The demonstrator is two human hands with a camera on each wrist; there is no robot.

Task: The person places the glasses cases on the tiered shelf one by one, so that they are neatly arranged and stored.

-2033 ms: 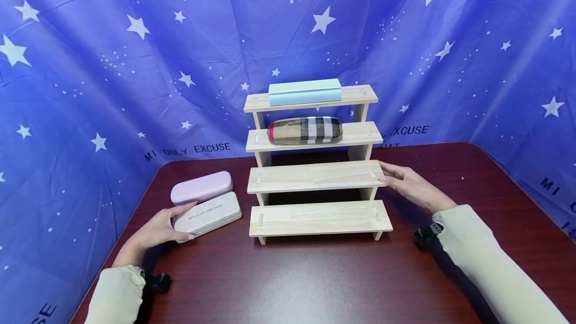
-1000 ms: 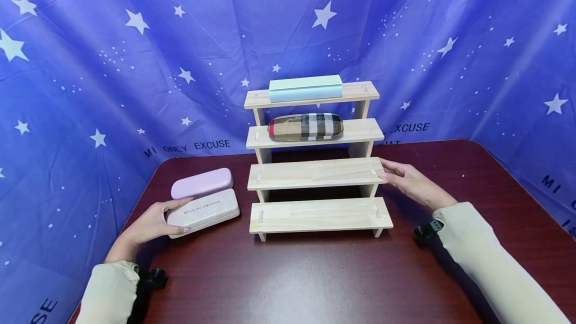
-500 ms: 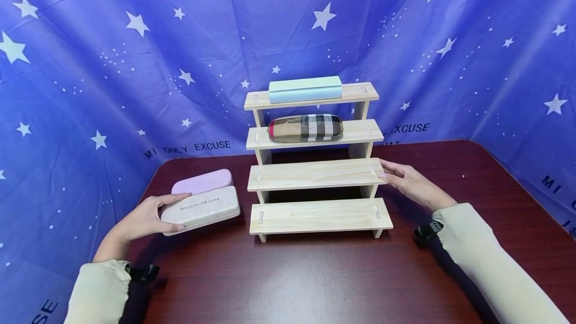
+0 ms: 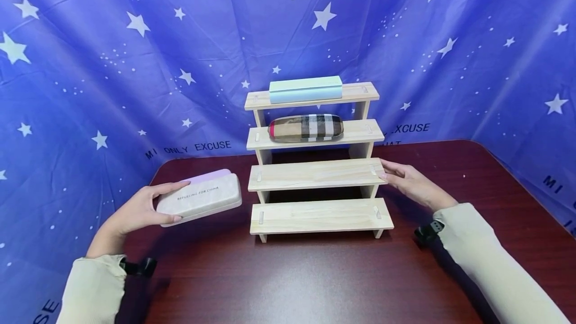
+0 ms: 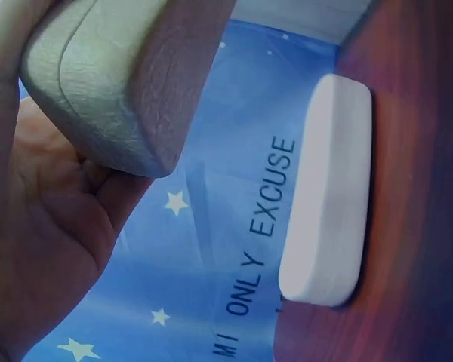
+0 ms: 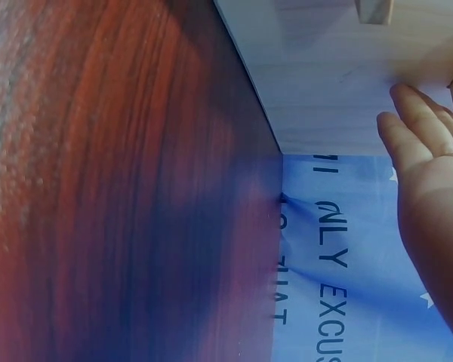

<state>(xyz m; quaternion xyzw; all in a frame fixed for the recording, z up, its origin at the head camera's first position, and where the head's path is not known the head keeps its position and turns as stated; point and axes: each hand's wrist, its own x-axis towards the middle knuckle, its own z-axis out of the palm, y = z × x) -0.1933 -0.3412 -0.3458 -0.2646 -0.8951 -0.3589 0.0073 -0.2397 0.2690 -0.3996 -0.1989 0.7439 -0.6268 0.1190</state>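
Note:
My left hand (image 4: 135, 211) grips the near-left end of a pale grey-white glasses case (image 4: 202, 196) lettered "REFUELING FOR CHINA". Thumb and fingers lie along its two long sides, and the case is held above the table. The left wrist view shows its end (image 5: 106, 83) up close in the palm. Partly hidden behind it lies a lilac glasses case (image 4: 209, 176), which looks almost white in the left wrist view. My right hand (image 4: 411, 184), fingers fairly straight, touches the right end of the wooden step shelf (image 4: 315, 174) at its second tier from the bottom.
On the top tier sits a light blue box-shaped case (image 4: 306, 90). A plaid case (image 4: 306, 128) with a red end lies one tier lower. The two lower tiers are bare wood. Around the dark red table (image 4: 306, 279) hangs a blue star-printed curtain (image 4: 216, 34).
My left hand has taken hold of the pale case, shifted it slightly left and lifted it off the table, so it now covers much of the lilac case. The right hand stays put.

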